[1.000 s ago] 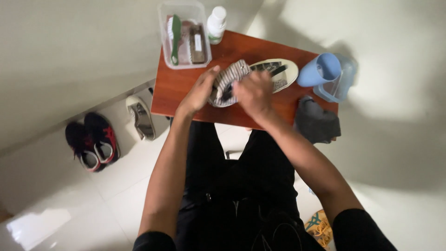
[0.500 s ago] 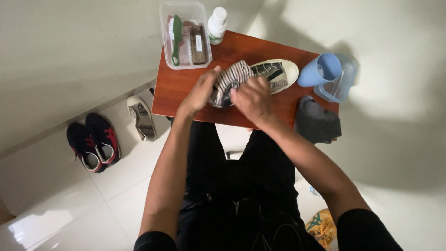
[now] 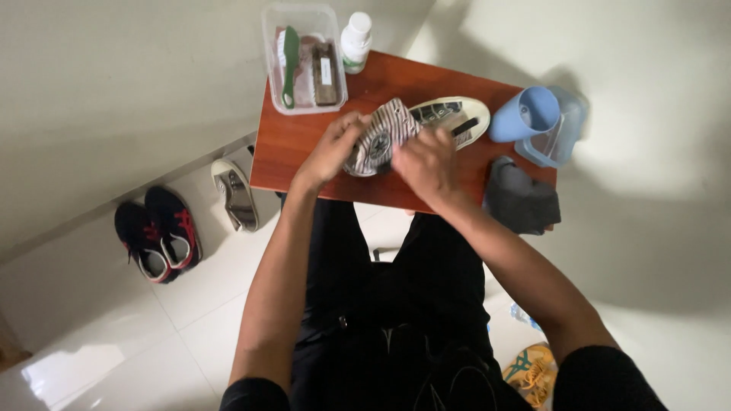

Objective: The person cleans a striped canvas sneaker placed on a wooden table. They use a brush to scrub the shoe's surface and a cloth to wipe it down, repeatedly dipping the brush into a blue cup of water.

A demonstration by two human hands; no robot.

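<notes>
left hand (image 3: 333, 150) and right hand (image 3: 425, 160) grip striped sneaker (image 3: 415, 131) | counter (image 3: 304, 144) centre | clear box (image 3: 303, 57) at 11 o'clock | blue jug (image 3: 525, 114) at 2 o'clock

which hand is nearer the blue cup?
Right. The right hand is on the striped sneaker at mid-table, on the side toward the blue cup. The left hand grips the shoe's other end, farther from the cup.

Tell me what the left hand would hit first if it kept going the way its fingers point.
Most likely the striped high-top canvas sneaker the left hand already touches; beyond it, the cream sneaker sole.
</notes>
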